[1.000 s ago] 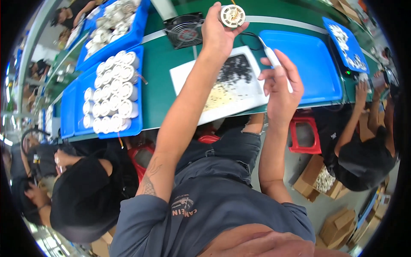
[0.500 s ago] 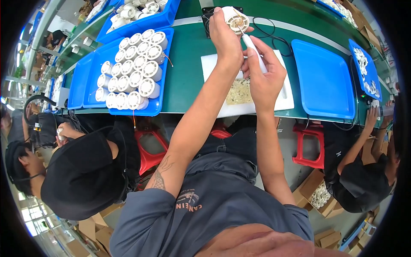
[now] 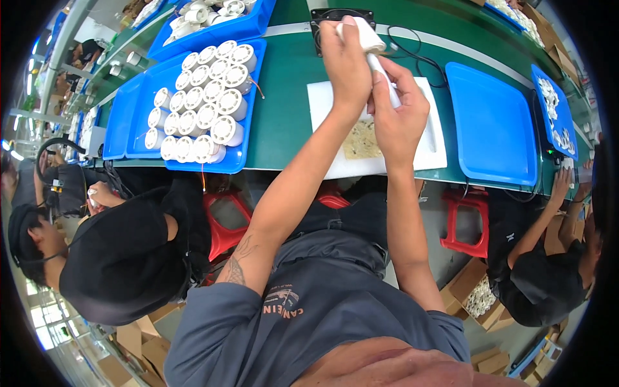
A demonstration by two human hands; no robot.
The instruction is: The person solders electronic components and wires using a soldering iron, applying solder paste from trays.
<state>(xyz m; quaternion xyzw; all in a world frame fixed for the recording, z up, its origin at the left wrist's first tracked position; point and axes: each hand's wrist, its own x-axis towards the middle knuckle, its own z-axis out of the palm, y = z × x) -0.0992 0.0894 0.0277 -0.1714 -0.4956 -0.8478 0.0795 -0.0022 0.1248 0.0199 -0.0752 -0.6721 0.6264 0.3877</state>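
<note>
Above the far side of the white foam board (image 3: 433, 148), my left hand (image 3: 348, 74) is closed around a white round plastic housing (image 3: 366, 37). Its open face is now turned mostly out of sight. My right hand (image 3: 401, 119) grips a white pen-shaped tool (image 3: 383, 77), whose upper end meets the housing's rim; the tip itself is hidden. Both hands are close together, almost touching. A yellowish speckled patch (image 3: 361, 142) lies on the board under my wrists.
At left, a blue tray (image 3: 237, 158) carries rows of white housings (image 3: 206, 115), some trailing thin wires. A blue tray (image 3: 493, 122) lies at right. Behind my hands stand a black fan (image 3: 316, 39) and a loose black cable (image 3: 422, 61). Co-workers (image 3: 122, 258) sit on both sides.
My left hand has tipped the housing so its slotted face no longer shows toward me. The tool stays against it, and both hands have shifted only slightly. The view has moved a little.
</note>
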